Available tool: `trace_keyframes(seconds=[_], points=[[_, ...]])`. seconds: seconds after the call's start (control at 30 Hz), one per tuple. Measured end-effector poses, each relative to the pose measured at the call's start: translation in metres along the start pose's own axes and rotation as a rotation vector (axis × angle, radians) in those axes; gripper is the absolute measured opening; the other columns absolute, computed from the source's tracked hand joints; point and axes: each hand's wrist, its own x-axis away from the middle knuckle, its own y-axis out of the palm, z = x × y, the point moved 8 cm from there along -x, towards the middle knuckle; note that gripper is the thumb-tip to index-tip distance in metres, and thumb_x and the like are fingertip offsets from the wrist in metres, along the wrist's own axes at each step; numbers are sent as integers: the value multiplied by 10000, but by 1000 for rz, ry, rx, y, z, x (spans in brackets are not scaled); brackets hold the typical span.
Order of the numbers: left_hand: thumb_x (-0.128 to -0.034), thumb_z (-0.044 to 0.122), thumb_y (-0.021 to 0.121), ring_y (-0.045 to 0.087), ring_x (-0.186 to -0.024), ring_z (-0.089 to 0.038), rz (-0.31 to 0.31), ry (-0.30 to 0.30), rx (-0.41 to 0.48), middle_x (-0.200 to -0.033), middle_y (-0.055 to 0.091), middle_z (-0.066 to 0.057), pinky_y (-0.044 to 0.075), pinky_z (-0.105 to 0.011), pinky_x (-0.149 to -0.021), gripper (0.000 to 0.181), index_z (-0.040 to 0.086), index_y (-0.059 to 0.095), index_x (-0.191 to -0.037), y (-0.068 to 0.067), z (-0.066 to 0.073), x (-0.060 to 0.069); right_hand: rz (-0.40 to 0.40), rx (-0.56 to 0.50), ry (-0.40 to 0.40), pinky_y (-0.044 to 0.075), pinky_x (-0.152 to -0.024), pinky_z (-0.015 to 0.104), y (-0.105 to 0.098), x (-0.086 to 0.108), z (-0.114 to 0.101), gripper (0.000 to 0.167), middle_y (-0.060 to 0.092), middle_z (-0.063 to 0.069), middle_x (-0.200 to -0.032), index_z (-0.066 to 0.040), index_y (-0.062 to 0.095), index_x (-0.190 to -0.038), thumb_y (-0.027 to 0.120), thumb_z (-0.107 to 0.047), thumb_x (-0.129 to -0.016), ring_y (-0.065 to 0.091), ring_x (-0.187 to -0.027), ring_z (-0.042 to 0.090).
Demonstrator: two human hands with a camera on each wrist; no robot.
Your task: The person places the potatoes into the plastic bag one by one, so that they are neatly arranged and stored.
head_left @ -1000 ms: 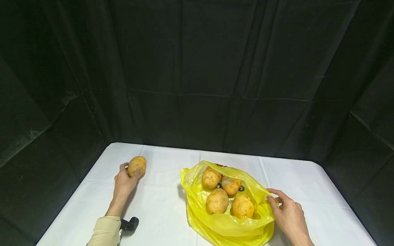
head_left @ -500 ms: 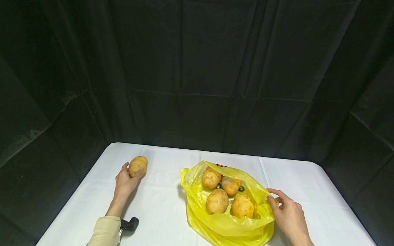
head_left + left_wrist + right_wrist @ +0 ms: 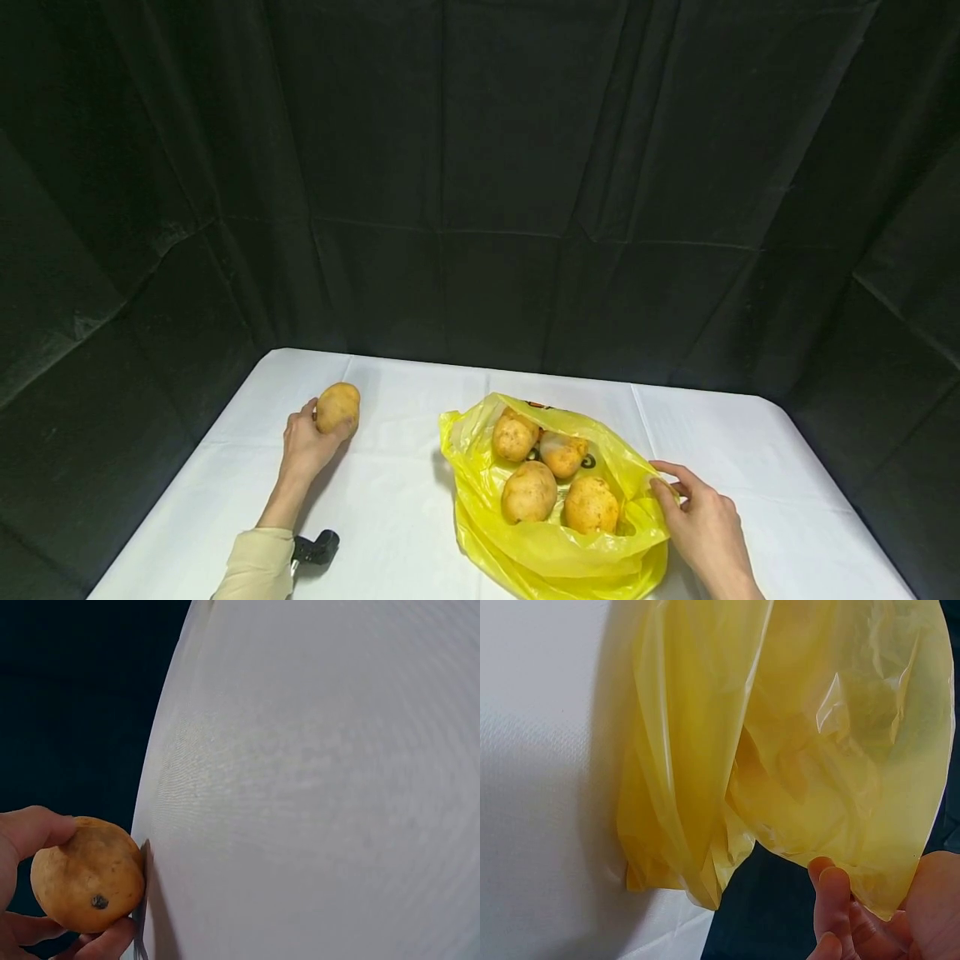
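On the left side of the table, my left hand (image 3: 306,446) grips a potato (image 3: 337,407) between thumb and fingers. The left wrist view shows the same potato (image 3: 90,876) close up, with a dark spot on its skin; fingertips lie under it, near the cloth. My right hand (image 3: 705,521) pinches the right edge of a yellow plastic bag (image 3: 480,521), whose mouth gapes toward me. Several potatoes lie inside, among them one at the front left (image 3: 529,492). Seen from the right wrist, the bag's thin film (image 3: 832,765) hangs in folds beside the fingers (image 3: 832,896).
A white cloth covers the table (image 3: 390,517). Black curtains (image 3: 480,192) close off the back and both sides. A black device (image 3: 318,547) on the left wrist sticks out beside the sleeve (image 3: 258,562).
The potato in my left hand has shifted very slightly right and turned a little more upright. My right hand and the bag look the same.
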Motion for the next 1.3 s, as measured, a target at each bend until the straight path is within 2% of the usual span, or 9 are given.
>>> trace_keyframes(seconds=[0.33, 0.53, 0.67, 0.8, 1.07, 1.3], points=[[-829, 230, 773, 527, -1156, -458, -2, 29, 33, -1285, 528, -332, 426, -551, -918, 790, -50, 346, -1432, 0, -3, 4, 1, -2, 21, 440, -568, 311, 2, 1, 3, 315, 672, 235, -984, -32, 621, -1248, 636, -155, -958, 517, -625, 204], [-834, 210, 770, 526, -1186, -468, -3, 51, 28, -1353, 475, -343, 421, -558, -972, 803, -110, 348, -1438, 1, -2, 3, 2, -3, 1, 434, -575, 314, 0, 1, 1, 311, 677, 230, -982, -37, 625, -1243, 637, -160, -957, 518, -631, 202], [-845, 210, 758, 510, -1196, -479, -7, 50, 24, -1384, 443, -340, 435, -552, -964, 798, -139, 343, -1431, 2, -2, 3, 7, -3, -18, 430, -575, 314, -2, 1, -1, 308, 681, 232, -980, -37, 630, -1237, 638, -161, -955, 521, -631, 199], [-848, 213, 754, 521, -1190, -468, -12, 42, 31, -1388, 448, -327, 454, -537, -942, 784, -127, 355, -1431, 2, -1, 4, 8, -4, -20, 425, -567, 314, -2, 1, -1, 306, 680, 235, -980, -38, 631, -1235, 640, -157, -953, 519, -623, 196], [-853, 209, 764, 555, -1165, -444, -17, 67, 53, -1393, 452, -314, 505, -501, -881, 781, -114, 358, -1436, 4, 7, 7, 14, 0, -21, 435, -572, 316, -2, 0, -1, 308, 678, 244, -991, -32, 631, -1234, 640, -160, -954, 528, -627, 195], [-834, 202, 778, 575, -1141, -425, -39, 77, 47, -1382, 476, -288, 501, -498, -875, 757, -78, 394, -1424, 5, 11, 14, 5, -7, -8, 423, -558, 316, 0, -1, 1, 309, 679, 233, -974, -35, 628, -1239, 638, -155, -954, 510, -606, 193]])
